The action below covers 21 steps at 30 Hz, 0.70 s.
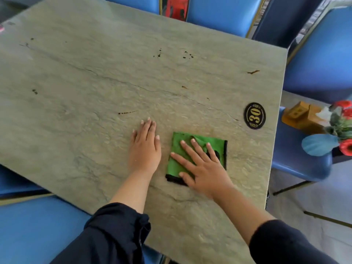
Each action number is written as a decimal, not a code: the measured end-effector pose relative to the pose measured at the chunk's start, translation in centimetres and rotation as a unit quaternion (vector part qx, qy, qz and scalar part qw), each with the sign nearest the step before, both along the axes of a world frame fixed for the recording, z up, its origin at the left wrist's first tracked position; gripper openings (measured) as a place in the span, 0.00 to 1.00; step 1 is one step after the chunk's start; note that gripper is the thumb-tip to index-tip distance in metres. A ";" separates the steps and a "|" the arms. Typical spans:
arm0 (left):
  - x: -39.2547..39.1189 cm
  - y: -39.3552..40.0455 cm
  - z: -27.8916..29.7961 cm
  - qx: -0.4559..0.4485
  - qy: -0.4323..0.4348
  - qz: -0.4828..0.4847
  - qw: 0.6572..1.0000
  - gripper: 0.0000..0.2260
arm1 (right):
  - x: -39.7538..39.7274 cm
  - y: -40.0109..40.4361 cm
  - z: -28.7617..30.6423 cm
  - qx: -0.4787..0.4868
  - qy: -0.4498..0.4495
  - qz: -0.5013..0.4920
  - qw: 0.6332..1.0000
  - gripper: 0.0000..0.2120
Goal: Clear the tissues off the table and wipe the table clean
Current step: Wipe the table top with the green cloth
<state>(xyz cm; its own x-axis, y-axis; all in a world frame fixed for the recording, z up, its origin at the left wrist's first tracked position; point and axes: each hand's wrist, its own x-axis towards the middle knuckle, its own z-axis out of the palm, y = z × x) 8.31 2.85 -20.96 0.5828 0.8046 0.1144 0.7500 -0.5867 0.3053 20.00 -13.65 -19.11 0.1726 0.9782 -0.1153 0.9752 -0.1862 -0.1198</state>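
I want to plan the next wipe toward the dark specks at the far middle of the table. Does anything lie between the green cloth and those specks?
Nothing visible does. The right hand presses the folded green cloth with black edging flat on the grey stone-look table, and only bare tabletop lies between it and the dark specks. The left hand lies beside that path.

Your head-worn camera, the only view, looks forward and steeply down from above the near edge of the surface (95,82), close enough that both your forearms rise from the bottom of the frame. The wide lens bends the far edge and takes in blue chairs (320,54) beyond and to the right, with the number plaque (254,115) at right.
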 end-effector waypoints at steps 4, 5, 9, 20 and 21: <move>0.5 0.7 0.0 0.015 0.005 -0.008 1.000 0.25 | 6.4 2.2 0.1 -0.033 -0.024 -0.181 0.983 0.27; 0.6 0.8 0.0 0.015 0.008 -0.008 1.000 0.25 | 7.5 3.9 0.3 -0.039 -0.011 -0.227 0.973 0.27; 1.0 1.6 0.0 0.011 0.003 -0.022 1.000 0.25 | 7.4 10.0 1.0 -0.064 0.033 -0.269 0.960 0.27; 7.0 2.4 0.5 0.004 0.007 -0.042 0.999 0.28 | 11.6 3.9 0.5 -0.036 -0.008 -0.252 0.967 0.27; 8.2 2.1 0.5 0.003 0.016 -0.042 0.999 0.28 | 12.7 5.3 0.6 -0.041 0.003 -0.284 0.958 0.27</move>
<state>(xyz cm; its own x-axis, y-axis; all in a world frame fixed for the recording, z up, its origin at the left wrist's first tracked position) 16.54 4.96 -20.49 0.6522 0.7515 0.0988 0.7070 -0.6502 0.2782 32.70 -8.36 -18.55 0.6730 0.7149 -0.1900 0.7137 -0.6950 -0.0869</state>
